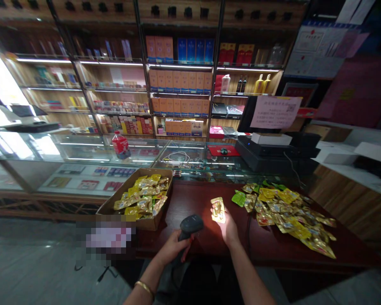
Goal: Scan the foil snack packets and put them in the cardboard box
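Note:
My left hand (174, 248) is wrapped round the handle of a black barcode scanner (192, 224), its head turned to the right. In my right hand (229, 228) is a small gold snack packet (218, 209), brightly lit and held up just across from the scanner. Left of the scanner, an open cardboard box (157, 221) holds many yellow and gold packets (146, 195). To the right of my right hand lies a loose pile of similar packets (285, 212), a few of them green (238, 198).
The dark red table (190, 195) meets a glass display counter (139, 146). On the counter stand a red bottle (120, 145), a white cable (178, 157), a mouse (224, 151) and a monitor (248, 114) with a paper sheet. A thin dark cord (249, 224) crosses the table. Stocked shelves (180, 93) rise behind.

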Available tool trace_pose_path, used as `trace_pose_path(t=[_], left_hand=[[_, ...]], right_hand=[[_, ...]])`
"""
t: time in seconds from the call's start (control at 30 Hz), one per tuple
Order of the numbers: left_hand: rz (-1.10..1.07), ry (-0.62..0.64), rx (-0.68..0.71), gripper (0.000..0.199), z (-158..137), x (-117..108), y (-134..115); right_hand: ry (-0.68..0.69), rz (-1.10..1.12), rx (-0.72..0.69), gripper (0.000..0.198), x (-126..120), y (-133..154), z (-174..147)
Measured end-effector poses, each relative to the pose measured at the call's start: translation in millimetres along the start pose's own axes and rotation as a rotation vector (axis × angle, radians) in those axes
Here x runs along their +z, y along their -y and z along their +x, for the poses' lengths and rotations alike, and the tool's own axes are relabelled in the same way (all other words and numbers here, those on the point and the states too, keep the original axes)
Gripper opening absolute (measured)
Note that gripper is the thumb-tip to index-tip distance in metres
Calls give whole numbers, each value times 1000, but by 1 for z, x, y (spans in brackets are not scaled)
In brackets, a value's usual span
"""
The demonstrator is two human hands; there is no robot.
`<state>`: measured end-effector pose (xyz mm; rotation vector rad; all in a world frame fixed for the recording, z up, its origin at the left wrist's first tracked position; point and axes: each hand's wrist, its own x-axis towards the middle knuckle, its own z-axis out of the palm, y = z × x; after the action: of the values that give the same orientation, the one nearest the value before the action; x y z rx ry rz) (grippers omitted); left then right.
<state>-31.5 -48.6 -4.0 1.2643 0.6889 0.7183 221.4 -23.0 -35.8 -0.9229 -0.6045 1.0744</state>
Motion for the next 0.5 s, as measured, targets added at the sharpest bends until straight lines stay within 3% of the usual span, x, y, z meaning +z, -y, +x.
trace_pose_path(t=[0.23, 0.4, 0.5], left_hand=[[-27, 9, 6, 44, 0, -2, 0], [-57, -211, 45, 44, 1, 5, 7], [-87, -307, 48, 45, 5, 9, 11]], right_hand=[[0, -13, -18, 58, 4, 7, -10], [-113, -129, 45, 56, 12, 13, -4], [-109, -196, 58, 52, 41, 24, -1]])
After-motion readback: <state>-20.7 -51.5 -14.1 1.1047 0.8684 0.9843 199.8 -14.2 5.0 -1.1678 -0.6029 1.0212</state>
